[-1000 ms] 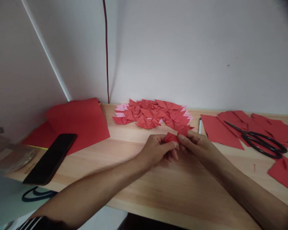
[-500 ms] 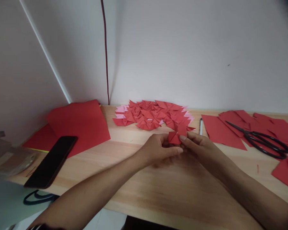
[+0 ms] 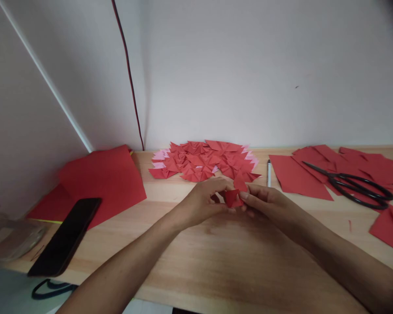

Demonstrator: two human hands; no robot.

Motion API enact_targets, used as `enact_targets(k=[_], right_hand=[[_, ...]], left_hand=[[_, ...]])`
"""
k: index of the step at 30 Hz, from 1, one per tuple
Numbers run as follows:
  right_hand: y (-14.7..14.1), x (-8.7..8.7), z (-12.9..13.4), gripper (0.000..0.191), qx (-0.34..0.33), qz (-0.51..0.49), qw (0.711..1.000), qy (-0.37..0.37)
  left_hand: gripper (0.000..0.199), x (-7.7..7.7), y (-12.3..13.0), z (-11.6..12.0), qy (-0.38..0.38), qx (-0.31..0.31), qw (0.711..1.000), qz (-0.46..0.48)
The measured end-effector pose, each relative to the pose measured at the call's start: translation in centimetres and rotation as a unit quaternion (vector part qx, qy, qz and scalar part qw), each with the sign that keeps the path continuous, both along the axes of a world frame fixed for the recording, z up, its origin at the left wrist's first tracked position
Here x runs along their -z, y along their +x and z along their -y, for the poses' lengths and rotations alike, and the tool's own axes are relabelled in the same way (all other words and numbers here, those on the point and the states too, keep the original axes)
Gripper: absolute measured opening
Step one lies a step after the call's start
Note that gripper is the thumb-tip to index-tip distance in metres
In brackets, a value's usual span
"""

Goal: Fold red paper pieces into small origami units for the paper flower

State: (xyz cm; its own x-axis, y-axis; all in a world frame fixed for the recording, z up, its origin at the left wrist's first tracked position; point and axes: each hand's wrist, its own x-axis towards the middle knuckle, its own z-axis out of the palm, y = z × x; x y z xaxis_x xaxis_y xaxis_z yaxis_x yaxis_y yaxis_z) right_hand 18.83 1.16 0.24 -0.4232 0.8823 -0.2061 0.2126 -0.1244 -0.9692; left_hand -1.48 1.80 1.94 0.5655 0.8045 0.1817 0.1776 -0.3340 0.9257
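A small red paper square (image 3: 238,196), partly folded with creased flaps standing up, is held above the table between both hands. My left hand (image 3: 206,199) pinches its left side, fingers behind and thumb in front. My right hand (image 3: 264,200) grips its right side, the thumb pressing on the front. Fingers cover parts of the paper's edges. Just behind my hands lies a heap of folded red paper pieces (image 3: 203,159), with several pink paper pieces (image 3: 160,155) showing at its sides.
Black scissors (image 3: 350,183) rest on red paper pieces (image 3: 299,176) at the right, beside a white marker (image 3: 269,173). On the left, a black phone (image 3: 65,235) overlaps large red sheets (image 3: 104,179). A clear container (image 3: 16,235) stands at the far left. A wall (image 3: 216,65) closes off the back.
The paper's flat left part now stands folded up as a pointed flap. Both hands have drawn slightly closer to the body, and the camera view has tilted a little.
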Motion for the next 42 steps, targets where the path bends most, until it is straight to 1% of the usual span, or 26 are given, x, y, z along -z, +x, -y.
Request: enact_targets(k=[3, 5, 8, 11, 13, 15, 18, 21, 24, 27, 30, 33, 35, 40, 42], right_hand=[[-0.1, 0.3, 0.0, 0.043, -0.012, -0.009, 1.0, -0.007], [-0.4, 0.3, 0.0, 0.043, -0.015, -0.014, 1.0, -0.011], [-0.7, -0.1, 0.2, 0.043, -0.002, -0.013, 1.0, -0.005], [-0.8, -0.4, 0.3, 0.041, 0.013, -0.017, 1.0, 0.0], [-0.8, -0.6, 0.3, 0.04, 0.011, -0.016, 1.0, 0.001], [-0.7, -0.6, 0.3, 0.04, 0.006, -0.013, 1.0, 0.006], [-0.8, -0.7, 0.3, 0.04, 0.007, -0.015, 1.0, 0.015], [-0.9, -0.7, 0.4, 0.041, 0.019, -0.013, 1.0, 0.005], [-1.0, -0.7, 0.4, 0.042, 0.026, -0.003, 1.0, 0.01], [-1.0, -0.5, 0.5, 0.041, 0.031, 0.003, 0.999, 0.021], [-1.0, -0.2, 0.4, 0.037, 0.038, -0.003, 0.999, 0.03], [-1.1, -0.1, 0.4, 0.033, 0.041, -0.015, 0.998, 0.054], [-1.2, -0.3, 0.5, 0.032, 0.048, -0.015, 0.996, 0.07], [-1.5, -0.5, 0.9, 0.03, 0.063, 0.004, 0.994, 0.094], [-1.6, -0.5, 0.9, 0.029, 0.064, 0.004, 0.994, 0.092]], left_hand=[[0.006, 0.4, 0.2, 0.1, -0.022, -0.022, 0.999, 0.019], [0.01, 0.8, 0.4, 0.1, -0.056, -0.022, 0.997, 0.043], [0.017, 1.1, 0.5, 0.0, -0.121, -0.005, 0.989, 0.084], [0.02, 1.0, 0.2, -0.2, -0.175, 0.031, 0.978, 0.109], [0.02, 0.8, -0.1, -0.4, -0.196, 0.056, 0.973, 0.111], [0.019, 0.6, -0.2, -0.5, -0.196, 0.064, 0.972, 0.116], [0.016, 0.6, -0.2, -0.5, -0.164, 0.032, 0.977, 0.132], [0.012, 1.0, 0.2, -0.4, -0.134, -0.024, 0.98, 0.149], [0.013, 1.5, 0.6, -0.2, -0.14, -0.062, 0.975, 0.161], [0.018, 1.8, 0.9, 0.0, -0.167, -0.074, 0.971, 0.155], [0.022, 1.9, 0.9, 0.1, -0.193, -0.073, 0.966, 0.155], [0.026, 2.0, 1.0, 0.2, -0.221, -0.053, 0.956, 0.184], [0.026, 2.0, 1.1, 0.4, -0.235, -0.05, 0.949, 0.204], [0.019, 1.9, 1.4, 0.8, -0.265, -0.101, 0.929, 0.237], [0.018, 1.9, 1.6, 0.9, -0.267, -0.107, 0.925, 0.249]])
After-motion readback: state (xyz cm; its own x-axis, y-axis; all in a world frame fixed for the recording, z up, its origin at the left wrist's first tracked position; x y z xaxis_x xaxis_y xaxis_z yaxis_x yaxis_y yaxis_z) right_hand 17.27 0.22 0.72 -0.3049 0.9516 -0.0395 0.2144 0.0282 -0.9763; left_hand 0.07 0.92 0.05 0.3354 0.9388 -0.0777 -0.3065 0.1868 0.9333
